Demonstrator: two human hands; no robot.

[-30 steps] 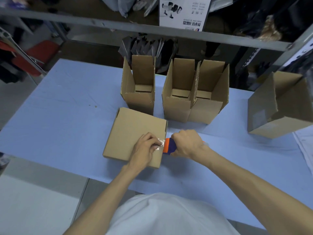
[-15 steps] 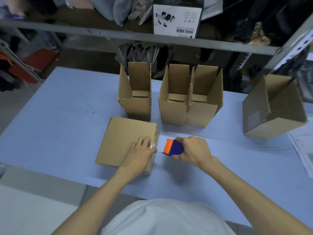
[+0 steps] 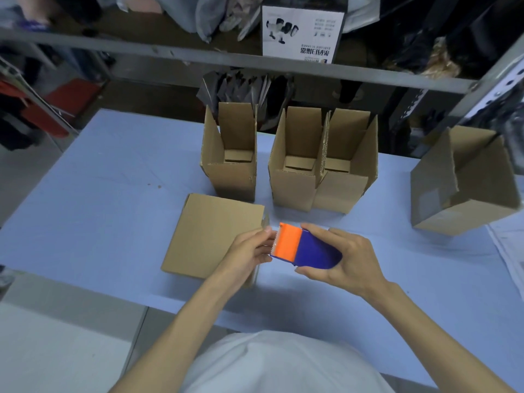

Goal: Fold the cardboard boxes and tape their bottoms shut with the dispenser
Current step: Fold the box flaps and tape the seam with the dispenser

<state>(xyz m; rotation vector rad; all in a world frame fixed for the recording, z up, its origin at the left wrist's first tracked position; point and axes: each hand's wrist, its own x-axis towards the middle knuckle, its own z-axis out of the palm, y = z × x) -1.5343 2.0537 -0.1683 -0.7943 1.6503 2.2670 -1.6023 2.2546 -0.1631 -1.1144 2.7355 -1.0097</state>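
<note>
Right hand (image 3: 348, 259): fingers (image 3: 320, 229) are curled over the blue body of the dispenser (image 3: 306, 246), thumb beneath, in a firm hold. Left hand (image 3: 249, 251): fingers (image 3: 263, 236) are narrowed to a pinch at the toothed orange edge. Whether a tape end lies between them cannot be told.

The dispenser is held above the surface (image 3: 99, 208), just right of the lying box (image 3: 215, 234). Its long axis runs across the person's front, the orange cutter end pointing to their left, toward that box.

In my judgement the step in hand is freeing the tape end. It should be drawn straight out along the dispenser's axis, with fingertips clear of the teeth, and kept square and centred over the bottom seam before it is pressed down.

The box lies broad face up, its right end beside the left hand. Three upright boxes (image 3: 295, 171) stand beyond, open tops up. A larger box (image 3: 465, 182) sits well apart to the right.
</note>
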